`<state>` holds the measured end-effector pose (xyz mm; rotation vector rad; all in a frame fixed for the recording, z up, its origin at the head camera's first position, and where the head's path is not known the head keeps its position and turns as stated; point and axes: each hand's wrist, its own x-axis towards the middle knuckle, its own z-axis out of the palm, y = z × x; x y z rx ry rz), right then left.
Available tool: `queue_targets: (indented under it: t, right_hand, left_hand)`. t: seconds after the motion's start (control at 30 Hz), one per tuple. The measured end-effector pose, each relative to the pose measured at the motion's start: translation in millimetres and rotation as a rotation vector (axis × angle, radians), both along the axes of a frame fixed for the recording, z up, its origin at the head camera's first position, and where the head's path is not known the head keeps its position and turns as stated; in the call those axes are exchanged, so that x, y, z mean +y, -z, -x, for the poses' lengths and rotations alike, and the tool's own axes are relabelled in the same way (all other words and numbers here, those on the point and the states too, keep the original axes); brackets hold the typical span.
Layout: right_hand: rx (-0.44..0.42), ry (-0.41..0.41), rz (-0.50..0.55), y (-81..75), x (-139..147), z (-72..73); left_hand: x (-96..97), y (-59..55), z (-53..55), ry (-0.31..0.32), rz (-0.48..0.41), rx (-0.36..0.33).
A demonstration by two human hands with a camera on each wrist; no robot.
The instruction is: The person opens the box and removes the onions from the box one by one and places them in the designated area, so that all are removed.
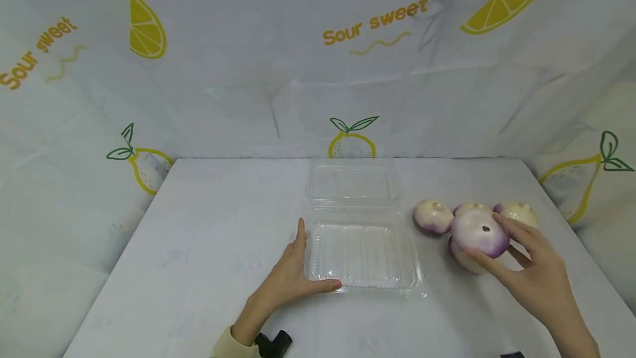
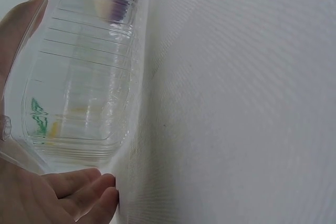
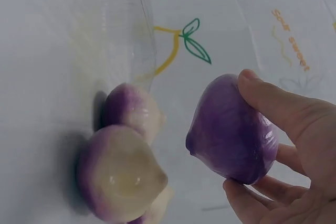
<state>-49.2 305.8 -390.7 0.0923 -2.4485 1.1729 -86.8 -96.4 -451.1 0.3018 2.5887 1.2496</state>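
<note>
In the head view a clear plastic clamshell box (image 1: pixel 362 286) lies with its lid (image 1: pixel 355 181) folded back. My left hand (image 1: pixel 293 275) rests at its near left corner, thumb stretched along the front rim and fingers against the left side. To the right of the box, my right hand (image 1: pixel 539 275) holds a purple-and-white onion (image 1: pixel 478 231) between thumb and fingers. This onion (image 3: pixel 231 129) is raised off the table in the right wrist view. Other onions (image 1: pixel 433 216) sit close behind and below it, partly hidden by it.
The white table (image 1: pixel 213 225) ends at a pale backdrop (image 1: pixel 238 98) printed with lemons and lettering. A black object (image 1: pixel 275 343) is at my left wrist, and the corner of a dark item (image 1: pixel 513 354) shows at the bottom right.
</note>
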Motion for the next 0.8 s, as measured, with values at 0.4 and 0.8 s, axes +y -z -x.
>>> queue_targets:
  t: [0.4,0.8]
  right_hand:
    - [-0.059,0.136,0.01,20.2,42,-2.9]
    - [-0.111,0.208,-0.011,31.9,58,-4.1]
  left_hand:
    - [-0.5,1.9,0.4,0.001,-0.006,-0.003]
    - [-0.6,1.7,1.1,0.001,-0.007,0.003]
